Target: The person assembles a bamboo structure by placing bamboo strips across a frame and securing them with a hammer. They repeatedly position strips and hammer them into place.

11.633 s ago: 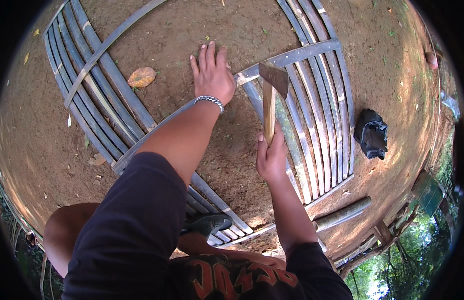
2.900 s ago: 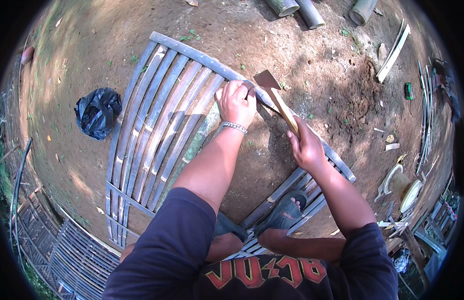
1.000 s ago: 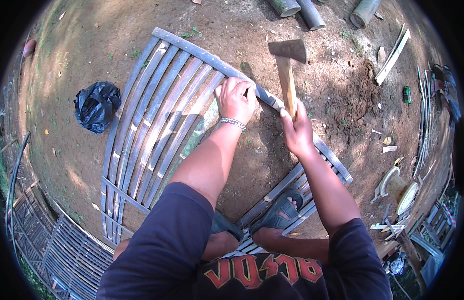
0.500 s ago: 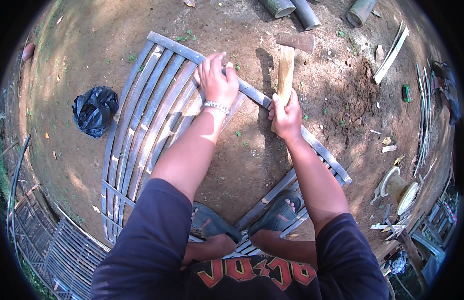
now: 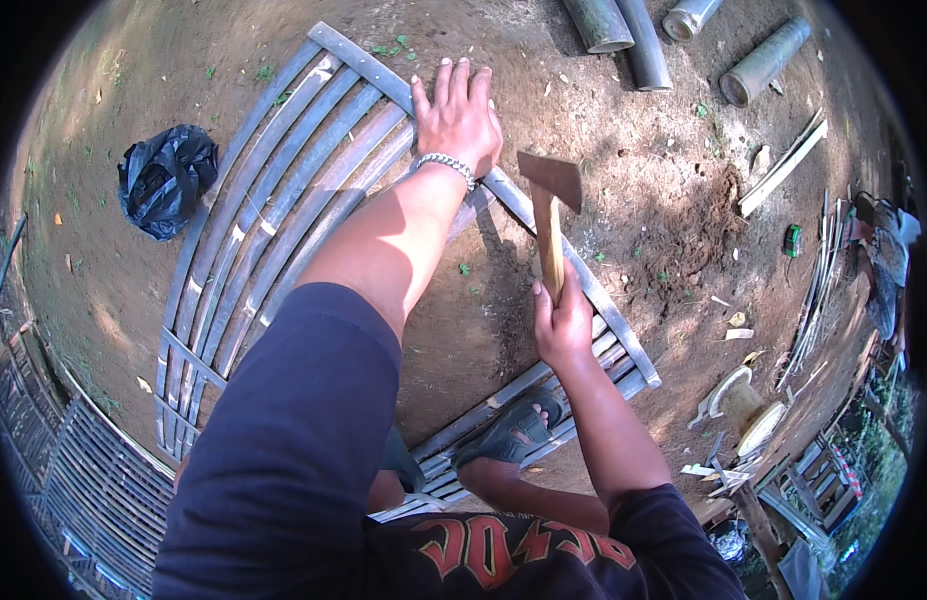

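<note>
A panel of grey bamboo slats [image 5: 246,232] lies on the dirt, a long crosspiece [image 5: 362,68] running slantwise along its far end. My left hand [image 5: 458,122] rests on that crosspiece, fingers stretched out and holding nothing; a chain bracelet circles the wrist. In my right hand [image 5: 565,325] is a hatchet [image 5: 550,222], gripped low on its wooden handle. Its rusty head is raised, to the right of my left hand. Slats fill the panel's left part and its near right part, with bare soil showing through the wide gap between.
A black plastic bag [image 5: 169,180] sits left of the panel. Bamboo tubes [image 5: 766,62] lie at the far right, near split bamboo pieces [image 5: 784,165]. A spool [image 5: 744,410] and thin strips [image 5: 816,290] lie to the right. My sandalled foot [image 5: 509,435] stands on the near slats.
My left hand has flattened onto the crosspiece with fingers stretched forward. The hatchet has come nearer and its head has turned, still in my right hand. The view has shifted slightly.
</note>
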`<state>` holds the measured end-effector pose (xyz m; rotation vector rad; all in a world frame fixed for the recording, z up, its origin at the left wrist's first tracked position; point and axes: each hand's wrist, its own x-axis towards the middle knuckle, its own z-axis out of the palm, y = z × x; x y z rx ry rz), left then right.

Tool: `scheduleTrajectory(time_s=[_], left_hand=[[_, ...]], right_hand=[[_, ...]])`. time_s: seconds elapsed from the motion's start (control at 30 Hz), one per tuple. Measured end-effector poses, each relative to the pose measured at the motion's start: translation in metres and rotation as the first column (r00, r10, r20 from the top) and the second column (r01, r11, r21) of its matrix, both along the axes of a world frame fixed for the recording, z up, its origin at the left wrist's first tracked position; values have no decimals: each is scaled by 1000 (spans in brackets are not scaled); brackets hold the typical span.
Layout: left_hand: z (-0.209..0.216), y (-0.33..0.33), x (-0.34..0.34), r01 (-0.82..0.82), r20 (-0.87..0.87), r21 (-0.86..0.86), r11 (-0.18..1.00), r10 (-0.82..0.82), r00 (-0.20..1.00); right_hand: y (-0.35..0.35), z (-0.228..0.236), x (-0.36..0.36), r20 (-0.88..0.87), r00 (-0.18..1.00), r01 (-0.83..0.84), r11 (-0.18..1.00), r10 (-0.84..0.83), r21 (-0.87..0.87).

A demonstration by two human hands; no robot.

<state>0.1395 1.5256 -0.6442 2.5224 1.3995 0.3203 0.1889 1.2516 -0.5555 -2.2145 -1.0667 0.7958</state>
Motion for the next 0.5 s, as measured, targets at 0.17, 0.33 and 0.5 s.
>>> scheduleTrajectory(time_s=[0.17,0.33,0.5], left_hand=[[1,1,-1,-16,33,-34,999,17,999],[3,0,-1,-19,30,-31,999,19,999],[2,-2,2,-18,62,-46,999,21,998]], right_hand=[[1,12,8,51,996,-62,980,73,-187],[1,35,5,80,997,-13,990,2,144],[-1,16,0,24,995,-86,966,95,-246]])
